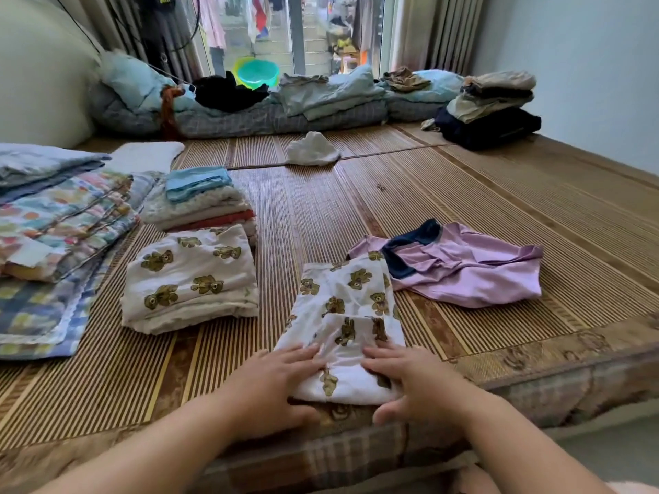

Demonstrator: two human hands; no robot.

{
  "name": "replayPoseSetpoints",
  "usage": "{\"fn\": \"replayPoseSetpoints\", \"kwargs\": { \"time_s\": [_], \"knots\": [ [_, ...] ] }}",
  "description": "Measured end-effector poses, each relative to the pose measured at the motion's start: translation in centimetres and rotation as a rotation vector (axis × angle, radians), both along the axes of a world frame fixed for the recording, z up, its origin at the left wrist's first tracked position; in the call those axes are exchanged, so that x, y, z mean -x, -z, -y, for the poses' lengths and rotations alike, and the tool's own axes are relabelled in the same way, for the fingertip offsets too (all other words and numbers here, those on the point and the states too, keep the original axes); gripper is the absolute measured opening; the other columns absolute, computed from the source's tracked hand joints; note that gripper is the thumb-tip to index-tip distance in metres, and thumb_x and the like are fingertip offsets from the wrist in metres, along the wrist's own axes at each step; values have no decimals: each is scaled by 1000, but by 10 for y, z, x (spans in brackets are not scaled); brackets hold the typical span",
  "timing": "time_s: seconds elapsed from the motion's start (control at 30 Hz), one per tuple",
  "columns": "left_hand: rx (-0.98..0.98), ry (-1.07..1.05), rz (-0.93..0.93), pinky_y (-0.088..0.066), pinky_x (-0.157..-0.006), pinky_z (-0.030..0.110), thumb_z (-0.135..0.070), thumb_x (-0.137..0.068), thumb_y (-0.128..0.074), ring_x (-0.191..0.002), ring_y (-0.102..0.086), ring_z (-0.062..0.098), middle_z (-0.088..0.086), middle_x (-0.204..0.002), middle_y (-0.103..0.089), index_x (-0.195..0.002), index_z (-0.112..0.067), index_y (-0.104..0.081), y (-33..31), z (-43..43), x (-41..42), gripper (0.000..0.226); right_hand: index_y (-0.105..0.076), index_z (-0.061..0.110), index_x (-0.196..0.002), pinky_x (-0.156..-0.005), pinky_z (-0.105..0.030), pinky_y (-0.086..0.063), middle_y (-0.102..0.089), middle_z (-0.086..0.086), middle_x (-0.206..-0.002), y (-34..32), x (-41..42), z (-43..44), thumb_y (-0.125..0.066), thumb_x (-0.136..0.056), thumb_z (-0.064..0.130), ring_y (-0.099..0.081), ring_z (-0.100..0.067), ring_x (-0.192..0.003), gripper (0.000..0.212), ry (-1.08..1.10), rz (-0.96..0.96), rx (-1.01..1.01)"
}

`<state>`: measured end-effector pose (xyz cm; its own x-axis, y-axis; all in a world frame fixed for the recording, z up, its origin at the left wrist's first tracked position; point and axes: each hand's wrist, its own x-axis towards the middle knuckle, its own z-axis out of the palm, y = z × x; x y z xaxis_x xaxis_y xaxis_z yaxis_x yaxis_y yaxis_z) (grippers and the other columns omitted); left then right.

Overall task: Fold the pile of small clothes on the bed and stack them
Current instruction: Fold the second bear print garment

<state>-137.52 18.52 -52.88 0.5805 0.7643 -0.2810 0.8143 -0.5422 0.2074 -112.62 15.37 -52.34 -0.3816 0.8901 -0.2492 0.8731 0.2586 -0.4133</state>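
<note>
A white garment with brown bear prints (342, 315) lies partly folded on the bamboo mat (463, 194) near the bed's front edge. My left hand (281, 383) rests flat on its near left corner. My right hand (410, 379) presses on its near right side, thumb at the hem. An unfolded lilac garment with a navy collar (467, 269) lies just right of it. To the left sits a folded bear-print piece (189, 276), and behind that a stack of folded small clothes (203, 201) topped in light blue.
Folded patterned blankets (53, 226) fill the left side. A white cloth (312, 149) lies mid-mat. Another folded stack (495, 101) stands at the far right by the wall, and quilts (285, 101) line the window side. The bed edge (535, 386) runs just right of my hands.
</note>
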Motion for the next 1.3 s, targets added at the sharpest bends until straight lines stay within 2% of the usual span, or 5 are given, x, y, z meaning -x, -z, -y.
{"fn": "replayPoseSetpoints", "kwargs": {
  "time_s": [0.4, 0.67, 0.87, 1.13, 1.3],
  "knots": [
    [26, -109, 330, -27, -115, 22, -31, -93, -60, -126, -36, -13, -27, -129, -55, -105, -44, -69, -1, -6, 39, 20, -76, 21, -98, -98, -14, -32, -54, 21, -122, -14, -22, 9, -60, -92, 19, -30, 23, -117, 17, 240, -356, 149],
    [-89, -33, 74, -22, -113, 31, -67, -78, -52, -124, -26, -2, -29, -131, -37, -137, -59, -34, -2, 16, 22, 62, -76, 27, -90, -95, -28, -45, -66, 5, -120, -21, -16, 4, -61, -90, 29, -57, -14, -115, 15, 261, -278, 289],
    [-3, -245, 472, -40, -101, 32, -37, -87, -65, -108, -41, -10, -33, -108, -51, -89, -47, -69, 9, 8, 25, 11, -73, 36, -77, -87, -35, -45, -68, 5, -113, -29, -26, -2, -60, -91, 27, -63, -15, -94, 21, 220, -392, 332],
    [256, -407, 987, -39, -58, 27, -34, -67, -54, -58, -45, 19, 5, -63, -52, -68, 4, -54, -29, -8, 6, 38, -66, -1, -96, -69, -28, -48, -65, -13, -84, -51, -30, -21, -58, -89, 30, -57, -29, -76, 32, 289, -867, 306],
    [318, -778, 1020, -56, -81, 49, -32, -92, -58, -82, -70, 32, 13, -87, -72, -90, -6, -66, -30, -49, -14, 28, -66, 20, -100, -80, -46, -58, -70, -9, -99, -28, -1, -64, -49, -98, 30, -68, -29, -92, 20, 691, -931, 162]
  ]
}}
